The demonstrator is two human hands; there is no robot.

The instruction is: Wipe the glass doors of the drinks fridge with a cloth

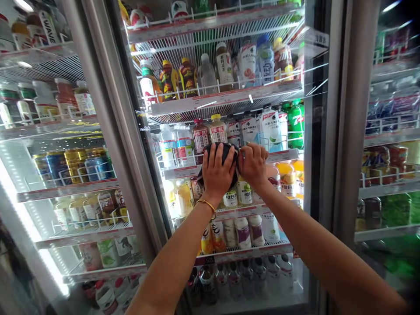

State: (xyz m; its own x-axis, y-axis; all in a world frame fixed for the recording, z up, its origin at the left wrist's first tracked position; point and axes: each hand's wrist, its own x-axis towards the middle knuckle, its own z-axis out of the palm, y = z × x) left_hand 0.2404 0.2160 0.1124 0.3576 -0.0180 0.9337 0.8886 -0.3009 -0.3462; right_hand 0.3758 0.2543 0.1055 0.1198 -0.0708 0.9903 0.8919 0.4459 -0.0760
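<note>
My left hand [218, 168], with a gold bracelet [207, 205] at the wrist, lies over a black, cloth-like bundle [234, 178]. Its fingers are long and slightly apart across the bundle, and the palm is hidden. At the bundle's right edge my right hand [253, 162] is closed, knuckles up, with fingers bent onto the dark material. Both hands are before the middle shelves of a drinks fridge. Behind them stand bottles with red and yellow caps, such as the yellow-capped bottle [218, 127]. What exactly the bundle is remains unclear.
Metal door frames [114, 109] flank this fridge section on both sides. Light reflections cross the glass. Cartons [269, 129] and green bottles [296, 124] fill the shelf at right. Cans [77, 164] stand in the left section, more bottles [243, 278] at the bottom.
</note>
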